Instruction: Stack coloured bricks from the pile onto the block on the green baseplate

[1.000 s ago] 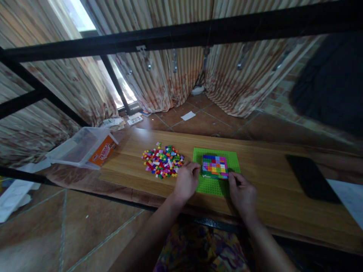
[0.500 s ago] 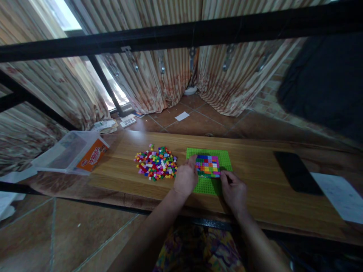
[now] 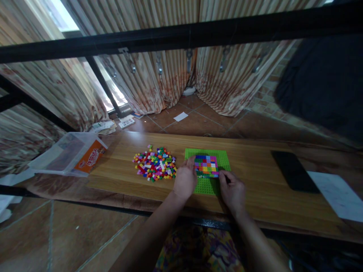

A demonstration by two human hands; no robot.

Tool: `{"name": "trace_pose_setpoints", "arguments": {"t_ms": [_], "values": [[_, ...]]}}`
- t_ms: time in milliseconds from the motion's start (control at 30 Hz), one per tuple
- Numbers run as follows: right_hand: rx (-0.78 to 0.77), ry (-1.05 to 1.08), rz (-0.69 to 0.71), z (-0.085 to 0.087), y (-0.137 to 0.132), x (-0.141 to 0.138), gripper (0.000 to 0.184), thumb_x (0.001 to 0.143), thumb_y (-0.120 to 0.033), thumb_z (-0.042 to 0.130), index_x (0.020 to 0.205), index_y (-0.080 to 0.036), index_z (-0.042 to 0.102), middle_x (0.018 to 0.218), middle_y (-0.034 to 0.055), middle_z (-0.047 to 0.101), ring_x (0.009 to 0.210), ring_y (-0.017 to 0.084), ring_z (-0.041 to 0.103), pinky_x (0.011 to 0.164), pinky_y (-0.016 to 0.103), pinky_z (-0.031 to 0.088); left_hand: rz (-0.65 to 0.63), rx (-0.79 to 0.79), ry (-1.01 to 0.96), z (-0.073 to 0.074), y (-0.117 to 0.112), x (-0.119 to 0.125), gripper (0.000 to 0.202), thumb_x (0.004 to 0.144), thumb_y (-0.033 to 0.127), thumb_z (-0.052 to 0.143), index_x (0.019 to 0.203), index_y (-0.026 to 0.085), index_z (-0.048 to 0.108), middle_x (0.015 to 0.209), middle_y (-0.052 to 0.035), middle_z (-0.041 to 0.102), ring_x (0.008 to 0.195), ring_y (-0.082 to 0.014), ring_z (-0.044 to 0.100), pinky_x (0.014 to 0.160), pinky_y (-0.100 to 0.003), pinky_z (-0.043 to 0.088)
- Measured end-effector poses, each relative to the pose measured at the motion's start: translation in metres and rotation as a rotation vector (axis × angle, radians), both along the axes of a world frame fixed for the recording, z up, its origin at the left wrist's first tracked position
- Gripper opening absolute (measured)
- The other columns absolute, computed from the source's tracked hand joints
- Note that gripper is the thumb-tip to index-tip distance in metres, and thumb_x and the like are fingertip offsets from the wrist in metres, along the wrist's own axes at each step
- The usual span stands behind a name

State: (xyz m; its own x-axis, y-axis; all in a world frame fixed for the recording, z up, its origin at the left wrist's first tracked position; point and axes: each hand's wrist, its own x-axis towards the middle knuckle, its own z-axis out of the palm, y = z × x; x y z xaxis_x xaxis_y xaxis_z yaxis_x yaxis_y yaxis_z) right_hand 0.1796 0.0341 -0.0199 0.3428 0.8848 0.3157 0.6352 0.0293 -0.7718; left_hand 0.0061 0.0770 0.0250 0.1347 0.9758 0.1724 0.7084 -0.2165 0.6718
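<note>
A rectangular panel of many-coloured building bricks (image 3: 207, 165) lies over the green studded baseplate (image 3: 208, 187). Whether it is pressed onto the studs or held just above them, I cannot tell. My left hand (image 3: 185, 181) grips the panel's left edge, fingers together along that side. At the lower right corner, my right hand (image 3: 233, 190) pinches the panel between thumb and bent fingers. Some fingertips of both hands are hidden. A heap of loose small bricks (image 3: 155, 164) in mixed colours lies just left of my left hand.
On the wooden table (image 3: 252, 170) a clear plastic bin (image 3: 62, 155) with an orange label stands at the left end. A dark flat tablet-like object (image 3: 295, 172) and a white sheet of paper (image 3: 337, 194) lie at the right. Behind are a black metal bar (image 3: 170, 36) and curtains (image 3: 159, 83).
The whole view has shifted slightly to the left. Both hands keep their grip on the brick panel, and its place on the baseplate looks the same.
</note>
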Motion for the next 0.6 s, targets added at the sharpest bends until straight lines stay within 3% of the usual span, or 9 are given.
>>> {"name": "trace_pose_setpoints", "arguments": {"t_ms": [200, 367, 600], "values": [[-0.002, -0.011, 0.008, 0.001, -0.001, 0.0, 0.035, 0.091, -0.044, 0.047, 0.088, -0.018, 0.071, 0.093, 0.0093, 0.072, 0.081, 0.021, 0.067, 0.075, 0.031, 0.049, 0.081, -0.083, -0.291, -0.006, 0.004, -0.004, 0.03, 0.078, 0.009, 0.057, 0.107, 0.016, 0.063, 0.099, -0.0074, 0.07, 0.087, -0.0161, 0.067, 0.084, -0.031, 0.054], [0.0, -0.015, 0.017, 0.001, 0.0, 0.0, 0.035, 0.091, -0.044, 0.046, 0.088, -0.019, 0.071, 0.091, 0.0088, 0.072, 0.082, 0.022, 0.067, 0.075, 0.032, 0.05, 0.126, -0.179, -0.467, -0.011, 0.008, -0.004, 0.033, 0.076, 0.012, 0.063, 0.109, 0.015, 0.062, 0.089, -0.0059, 0.071, 0.082, -0.0155, 0.067, 0.081, -0.031, 0.054], [0.014, -0.013, 0.008, -0.001, 0.0, 0.0, 0.035, 0.09, -0.044, 0.047, 0.088, -0.019, 0.071, 0.09, 0.0088, 0.072, 0.082, 0.022, 0.067, 0.075, 0.032, 0.05, 0.213, -0.446, -0.846, -0.012, 0.019, -0.006, 0.034, 0.061, 0.012, 0.075, 0.094, 0.014, 0.065, 0.074, -0.0016, 0.068, 0.068, -0.0122, 0.064, 0.066, -0.025, 0.052]]}}
